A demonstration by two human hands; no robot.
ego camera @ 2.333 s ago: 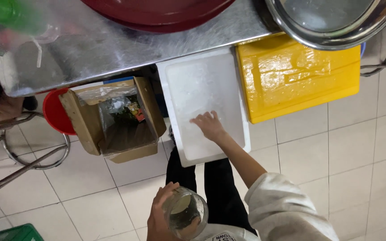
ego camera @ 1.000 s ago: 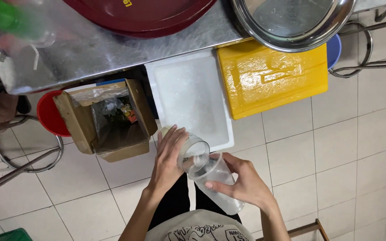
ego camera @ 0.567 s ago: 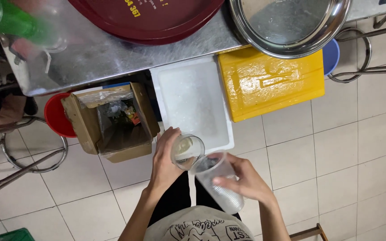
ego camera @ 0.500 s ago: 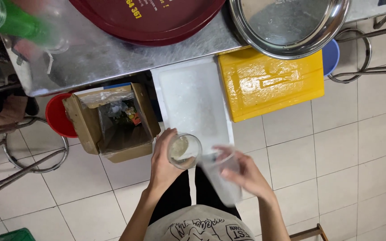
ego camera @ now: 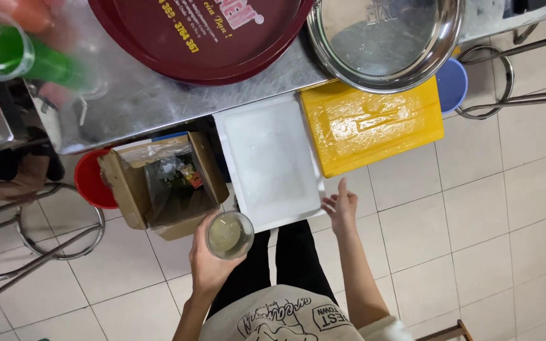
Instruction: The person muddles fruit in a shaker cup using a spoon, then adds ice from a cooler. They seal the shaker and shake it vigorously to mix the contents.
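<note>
below the steel counter edge, over pale floor tiles, both hands (ego camera: pixel 210 262) work in front of the person's legs. left hand wraps a clear plastic cup (ego camera: pixel 229 235), fingers clamped round its wall; cup upright, mouth toward the camera, a little pale liquid or ice in the bottom, far from full as far as can be told. cup sits just beside the open cardboard box (ego camera: pixel 162 183) lined with a bag and holding scraps.

right hand (ego camera: pixel 340 206) is empty, fingers spread apart, tips touching or just at the near corner of the white foam box lid (ego camera: pixel 266 161). lid lies flat and closed on its box; yellow lid (ego camera: pixel 374 123) beside it, also shut.

judgement: cup is in hand and partly charged; the white box is not yet opened, so whatever it holds has not gone into the cup. filling and anything after that looks undone.

round about: red bucket (ego camera: pixel 90 180) behind the carton, dark red tray (ego camera: pixel 197 38) and steel bowl (ego camera: pixel 387 38) on the counter, green drink (ego camera: pixel 26 53) at the far left, blue stool (ego camera: pixel 453 82).
</note>
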